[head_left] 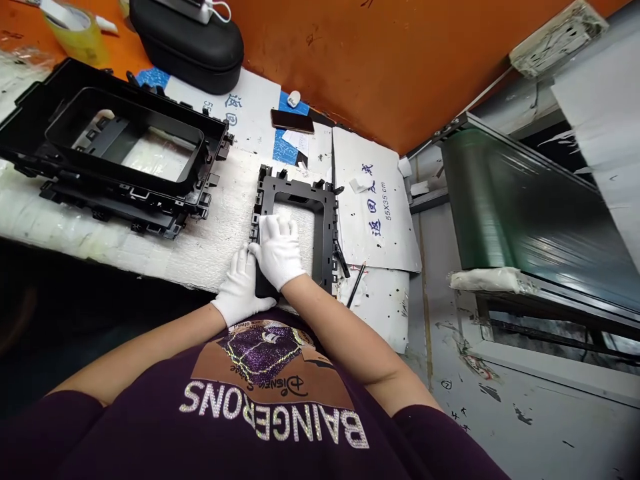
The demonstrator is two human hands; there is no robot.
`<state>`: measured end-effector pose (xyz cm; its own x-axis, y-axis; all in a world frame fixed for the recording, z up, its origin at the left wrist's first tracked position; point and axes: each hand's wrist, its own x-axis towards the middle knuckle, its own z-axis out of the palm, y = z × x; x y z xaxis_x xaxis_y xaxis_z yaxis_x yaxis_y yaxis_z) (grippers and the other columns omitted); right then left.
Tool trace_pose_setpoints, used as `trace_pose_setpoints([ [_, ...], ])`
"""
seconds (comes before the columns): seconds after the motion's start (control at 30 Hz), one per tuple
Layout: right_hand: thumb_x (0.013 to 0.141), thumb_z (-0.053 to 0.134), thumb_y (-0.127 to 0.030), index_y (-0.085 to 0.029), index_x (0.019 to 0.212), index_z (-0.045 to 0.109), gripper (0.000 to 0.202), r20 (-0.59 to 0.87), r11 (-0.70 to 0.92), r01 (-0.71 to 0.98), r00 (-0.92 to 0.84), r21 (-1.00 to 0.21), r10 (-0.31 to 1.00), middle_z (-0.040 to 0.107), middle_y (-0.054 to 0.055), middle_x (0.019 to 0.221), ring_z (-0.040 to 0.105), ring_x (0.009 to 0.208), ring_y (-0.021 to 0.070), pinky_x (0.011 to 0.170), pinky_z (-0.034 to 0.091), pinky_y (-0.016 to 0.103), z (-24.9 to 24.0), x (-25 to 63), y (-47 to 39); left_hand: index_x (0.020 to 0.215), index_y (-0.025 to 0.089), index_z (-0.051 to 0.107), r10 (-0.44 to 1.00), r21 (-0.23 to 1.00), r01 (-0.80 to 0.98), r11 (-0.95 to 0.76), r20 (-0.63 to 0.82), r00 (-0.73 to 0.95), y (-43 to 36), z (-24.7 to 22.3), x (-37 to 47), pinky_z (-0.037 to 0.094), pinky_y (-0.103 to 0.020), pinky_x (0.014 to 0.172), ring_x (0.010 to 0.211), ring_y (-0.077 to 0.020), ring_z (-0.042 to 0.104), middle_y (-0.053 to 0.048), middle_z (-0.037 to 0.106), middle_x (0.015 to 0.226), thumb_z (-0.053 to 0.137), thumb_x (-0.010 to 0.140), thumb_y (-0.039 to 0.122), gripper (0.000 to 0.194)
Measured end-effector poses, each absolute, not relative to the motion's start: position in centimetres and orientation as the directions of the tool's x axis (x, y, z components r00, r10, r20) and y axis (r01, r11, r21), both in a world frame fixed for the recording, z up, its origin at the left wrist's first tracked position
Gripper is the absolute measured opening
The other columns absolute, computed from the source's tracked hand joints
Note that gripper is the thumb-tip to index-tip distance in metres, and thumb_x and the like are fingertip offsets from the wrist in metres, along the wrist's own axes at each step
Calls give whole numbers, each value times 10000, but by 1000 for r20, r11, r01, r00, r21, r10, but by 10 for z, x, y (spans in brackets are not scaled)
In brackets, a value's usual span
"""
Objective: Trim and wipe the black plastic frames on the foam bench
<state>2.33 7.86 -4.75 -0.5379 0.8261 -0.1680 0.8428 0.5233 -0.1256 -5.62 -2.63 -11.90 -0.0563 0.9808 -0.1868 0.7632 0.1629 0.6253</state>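
A black plastic frame (327,233) with clips along its edges lies on the foam-covered table in front of my body. My right hand (280,250), in a white glove, rests on the frame's left side; its fingers are bent over that edge, and what they pinch, if anything, is hidden. Just left of it, my left hand (240,290), also gloved in white, is at the frame's lower left corner with thumb and fingers apart, touching the edge. The frame's rectangular opening shows the white foam beneath.
Larger black frames (135,173) are stacked at the left. Behind them are a black case (187,47) and tape rolls (80,40). A phone (293,121), white cardboard (375,207) and a pen (356,287) surround the frame. A green conveyor belt (500,207) stands at the right.
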Motion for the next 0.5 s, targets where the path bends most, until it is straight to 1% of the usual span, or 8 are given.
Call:
trace_pose_setpoints([
  [0.03,1011,501,-315,-27,1460,499,534,-170,561,817,-577,-136,799,509,232,1462,394,1432,363,1266,221,559,-49,27,75,1530,1,262,981,619,771,153,-186,-46,-27,-119,-57,265,-618,1215,1525,-504,205,-337,201,1639,812,551,543,1246],
  [0.07,1000,490,-267,-25,1497,465,554,-192,586,796,-605,-152,773,476,227,1518,359,1470,353,1283,199,533,-51,31,72,1530,4,266,983,614,777,143,-179,-40,-27,-119,-57,270,-617,1212,1522,-502,215,-333,192,1645,803,565,529,1222],
  [0.17,954,444,-149,-59,1565,399,619,-297,590,787,-616,-181,730,396,184,1622,318,1524,320,1285,221,491,-57,39,72,1536,8,264,988,606,785,130,-149,-48,-25,-121,-55,290,-616,1203,1513,-502,238,-326,190,1649,788,570,460,1188],
  [0.23,934,433,-128,-76,1587,369,658,-329,575,799,-599,-177,730,353,161,1655,286,1548,312,1286,213,494,-59,38,79,1542,-2,252,987,609,781,140,-146,-64,-24,-122,-52,313,-603,1198,1516,-504,233,-329,189,1646,777,564,409,1183],
  [0.3,930,420,-122,-68,1593,354,669,-325,560,815,-575,-150,751,325,158,1669,259,1561,308,1292,188,493,-61,32,91,1545,-9,249,986,618,772,149,-156,-65,-23,-122,-51,342,-580,1192,1521,-501,228,-328,191,1645,758,575,381,1163],
  [0.37,934,384,-97,-60,1592,351,659,-294,545,832,-550,-107,782,330,167,1665,261,1559,301,1287,186,499,-63,22,108,1551,5,257,984,626,764,153,-166,-61,-23,-121,-50,361,-567,1189,1522,-492,236,-314,211,1643,739,596,365,1128],
  [0.5,948,335,-63,-17,1567,371,622,-226,534,844,-529,-41,818,387,211,1623,300,1521,322,1243,236,530,-62,0,153,1580,58,242,986,636,757,148,-157,-60,-23,-121,-50,388,-581,1178,1516,-481,264,-280,243,1641,735,617,339,1119],
])
